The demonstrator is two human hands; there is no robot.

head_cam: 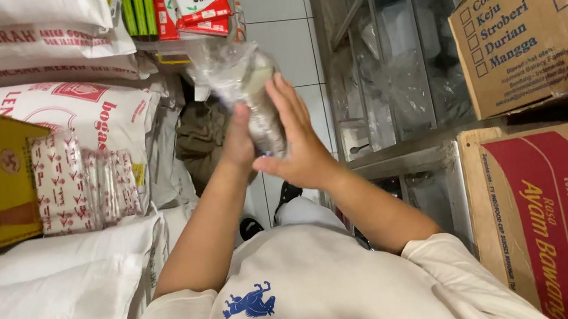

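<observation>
Gripping a crinkly clear plastic bag [240, 82], both hands wrap it.

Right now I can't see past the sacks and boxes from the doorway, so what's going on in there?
A person in a white shirt holds a clear plastic bag up in both hands. The left hand grips it from one side, the right hand wraps the other. White sacks are stacked on one side, cardboard boxes on the other. What the bag contains is unclear.
</observation>
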